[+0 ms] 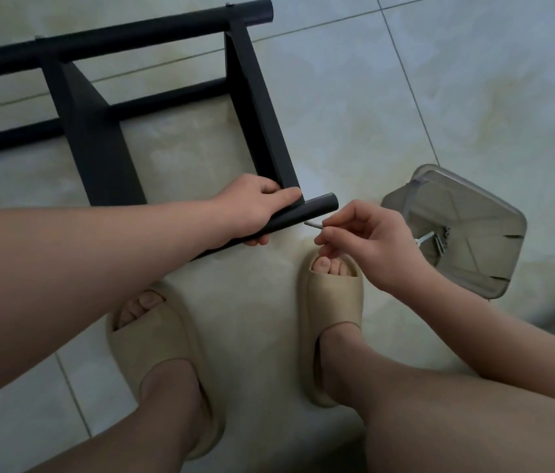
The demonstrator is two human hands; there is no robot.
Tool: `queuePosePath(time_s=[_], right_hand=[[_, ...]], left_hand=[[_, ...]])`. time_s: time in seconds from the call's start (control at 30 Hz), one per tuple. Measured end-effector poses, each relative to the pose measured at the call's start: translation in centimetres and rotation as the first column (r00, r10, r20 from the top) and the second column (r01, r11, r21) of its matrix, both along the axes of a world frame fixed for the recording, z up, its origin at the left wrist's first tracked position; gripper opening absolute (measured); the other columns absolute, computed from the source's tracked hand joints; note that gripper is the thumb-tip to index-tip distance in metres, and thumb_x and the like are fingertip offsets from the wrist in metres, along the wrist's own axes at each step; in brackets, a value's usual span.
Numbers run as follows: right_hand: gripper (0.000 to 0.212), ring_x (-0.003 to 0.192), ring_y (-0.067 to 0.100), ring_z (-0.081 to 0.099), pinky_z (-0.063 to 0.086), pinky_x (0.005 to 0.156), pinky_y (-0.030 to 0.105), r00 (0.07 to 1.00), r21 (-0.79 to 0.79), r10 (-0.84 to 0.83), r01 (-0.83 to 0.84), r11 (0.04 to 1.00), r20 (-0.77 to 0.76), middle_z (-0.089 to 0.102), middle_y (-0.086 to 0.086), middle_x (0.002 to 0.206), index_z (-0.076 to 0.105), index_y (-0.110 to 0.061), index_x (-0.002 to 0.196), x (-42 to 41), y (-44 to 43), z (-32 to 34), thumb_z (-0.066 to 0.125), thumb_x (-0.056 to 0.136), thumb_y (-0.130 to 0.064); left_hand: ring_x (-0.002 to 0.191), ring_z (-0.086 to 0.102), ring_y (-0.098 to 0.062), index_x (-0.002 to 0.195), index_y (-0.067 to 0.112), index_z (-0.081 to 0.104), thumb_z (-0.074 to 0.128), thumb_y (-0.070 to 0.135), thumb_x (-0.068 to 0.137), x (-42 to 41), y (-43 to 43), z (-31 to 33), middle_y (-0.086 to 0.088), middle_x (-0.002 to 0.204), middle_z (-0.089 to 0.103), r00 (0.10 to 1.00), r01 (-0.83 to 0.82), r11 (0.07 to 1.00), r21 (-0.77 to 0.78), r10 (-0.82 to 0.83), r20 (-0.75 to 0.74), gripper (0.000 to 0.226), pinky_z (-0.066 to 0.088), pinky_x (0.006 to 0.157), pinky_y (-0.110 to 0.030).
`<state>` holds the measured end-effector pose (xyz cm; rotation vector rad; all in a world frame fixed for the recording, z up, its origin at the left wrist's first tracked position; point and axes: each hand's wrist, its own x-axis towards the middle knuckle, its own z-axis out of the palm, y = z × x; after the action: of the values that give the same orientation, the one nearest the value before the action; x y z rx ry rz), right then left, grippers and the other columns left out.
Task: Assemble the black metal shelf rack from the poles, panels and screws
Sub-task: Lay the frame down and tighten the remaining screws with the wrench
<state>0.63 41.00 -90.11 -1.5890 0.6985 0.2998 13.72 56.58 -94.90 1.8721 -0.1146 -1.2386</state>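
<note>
The half-built rack (98, 138) lies on the floor (371, 97) at your left, and your left grip (252, 206) is wrapped round the near pole (310, 209), thumb across the end of the panel (262, 131), seemingly to keep the two lined up. Just right of it, your right grip (368, 240) pinches a thin silvery piece (313, 225), screw or key I cannot tell, its tip at the pole's side, likely seeking a hole. Farther right, the clear tray (467, 206) keeps spare screws (440, 242) within reach.
</note>
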Motion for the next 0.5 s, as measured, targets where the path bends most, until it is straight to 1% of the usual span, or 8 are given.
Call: queuePosePath(time_s=[0.07,0.13,0.2,0.3,0.43,0.5], right_hand=[[0.013,0.064,0.018,0.069,0.051,0.069,0.047,1.0,-0.007,0.0,0.001,1.0,0.006,0.073,0.007,0.073,0.062,-0.005,0.087,-0.17,0.2,-0.12,0.064,0.094,0.007],[0.014,0.065,0.016,0.069,0.049,0.071,0.049,1.0,-0.019,-0.006,0.006,1.0,-0.001,0.073,0.006,0.072,0.062,-0.004,0.087,-0.27,0.44,-0.22,0.065,0.093,0.008],[0.014,0.066,0.015,0.07,0.052,0.072,0.05,1.0,-0.036,-0.006,0.006,0.999,-0.002,0.073,0.008,0.074,0.063,-0.004,0.086,-0.43,0.54,-0.15,0.066,0.091,0.008],[0.011,0.067,0.016,0.071,0.055,0.071,0.052,1.0,-0.056,0.004,-0.002,0.998,0.03,0.073,0.016,0.081,0.063,-0.002,0.087,-0.58,0.5,0.14,0.068,0.091,0.008],[0.012,0.068,0.014,0.071,0.055,0.07,0.053,0.998,-0.084,0.026,-0.021,0.996,0.056,0.072,0.015,0.083,0.064,-0.004,0.087,-0.55,0.6,0.32,0.068,0.091,0.007],[0.015,0.067,0.015,0.071,0.055,0.07,0.055,0.998,-0.084,0.031,-0.025,0.996,0.063,0.072,0.016,0.082,0.063,-0.006,0.085,-0.45,0.59,0.34,0.069,0.09,0.007]], left_hand=[[0.043,0.057,-0.018,0.085,0.016,0.065,0.06,0.05,0.095,0.0,0.03,0.12,-0.009,0.068,0.057,1.0,-0.001,1.0,0.001,0.001,-0.004,0.035,0.045,0.044,-0.025],[0.043,0.058,-0.018,0.085,0.017,0.065,0.06,0.05,0.095,0.01,0.05,0.17,-0.008,0.069,0.057,1.0,0.005,1.0,0.007,-0.005,-0.003,0.035,0.046,0.045,-0.026],[0.044,0.058,-0.019,0.086,0.016,0.066,0.06,0.05,0.095,-0.02,0.09,0.16,-0.008,0.07,0.057,1.0,0.009,1.0,0.01,-0.009,-0.004,0.036,0.047,0.046,-0.026],[0.046,0.059,-0.02,0.089,0.014,0.067,0.06,0.051,0.095,0.04,0.14,0.18,-0.009,0.072,0.058,1.0,0.006,1.0,0.008,-0.006,-0.012,0.037,0.047,0.047,-0.027],[0.045,0.058,-0.02,0.086,0.016,0.066,0.06,0.051,0.095,0.0,0.06,0.2,-0.009,0.069,0.058,1.0,0.007,1.0,0.011,-0.007,-0.015,0.036,0.046,0.046,-0.026],[0.045,0.059,-0.02,0.088,0.015,0.067,0.06,0.051,0.095,-0.02,0.04,0.21,-0.008,0.07,0.058,1.0,0.007,1.0,0.013,-0.006,-0.015,0.037,0.046,0.046,-0.026]])
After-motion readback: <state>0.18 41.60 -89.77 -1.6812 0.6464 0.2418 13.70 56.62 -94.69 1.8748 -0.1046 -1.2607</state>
